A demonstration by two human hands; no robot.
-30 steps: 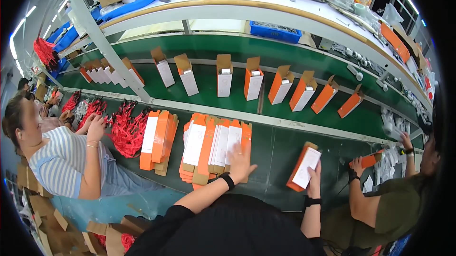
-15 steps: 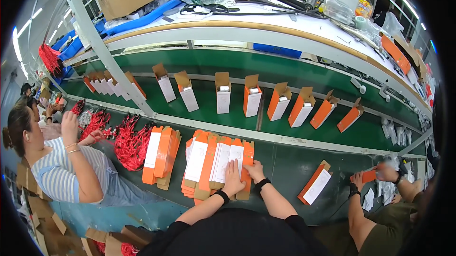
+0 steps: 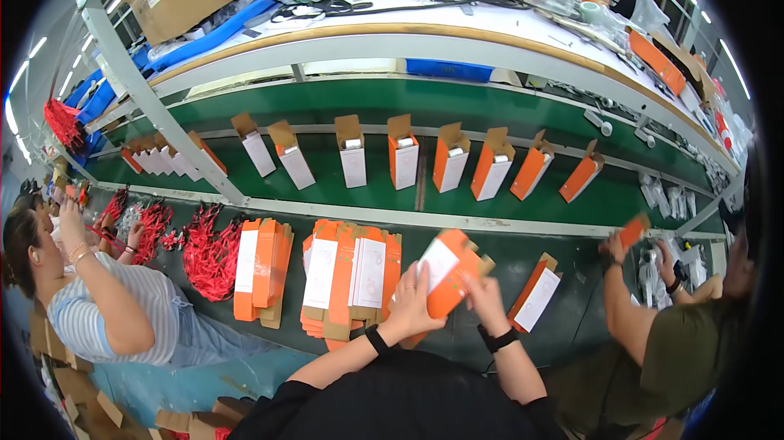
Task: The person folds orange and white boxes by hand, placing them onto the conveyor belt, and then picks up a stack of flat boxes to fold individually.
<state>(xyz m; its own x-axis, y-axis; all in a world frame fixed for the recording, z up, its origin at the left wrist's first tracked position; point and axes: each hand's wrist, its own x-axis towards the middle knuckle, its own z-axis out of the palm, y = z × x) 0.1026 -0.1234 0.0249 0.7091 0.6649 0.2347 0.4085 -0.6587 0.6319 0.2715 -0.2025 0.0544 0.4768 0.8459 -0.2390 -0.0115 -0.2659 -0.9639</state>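
Observation:
In front of my body, an orange-and-white carton (image 3: 441,262) is raised over the bench, tilted, its brown flap pointing right. My left hand (image 3: 408,307) grips its left lower side, thumb and fingers around it. My right hand (image 3: 487,304), slightly blurred, holds its right end. Just left of my hands lies a stack of flattened orange-and-white cartons (image 3: 371,277). A smaller stack of flat cartons (image 3: 265,264) lies further left. To the right of my hands, one carton (image 3: 536,297) stands formed with a brown flap up.
Open cartons (image 3: 353,164) with white items inside stand in a row on the green belt (image 3: 314,203) beyond. Red cord bundles (image 3: 212,256) lie at left. A person (image 3: 122,309) sits left; another person (image 3: 686,350) at right holds an orange carton (image 3: 633,232). A cluttered shelf (image 3: 392,25) spans above.
A carton has come off the stack into both my hands, which moved right and lifted it. The co-worker at right has raised an orange carton. The view has shifted slightly.

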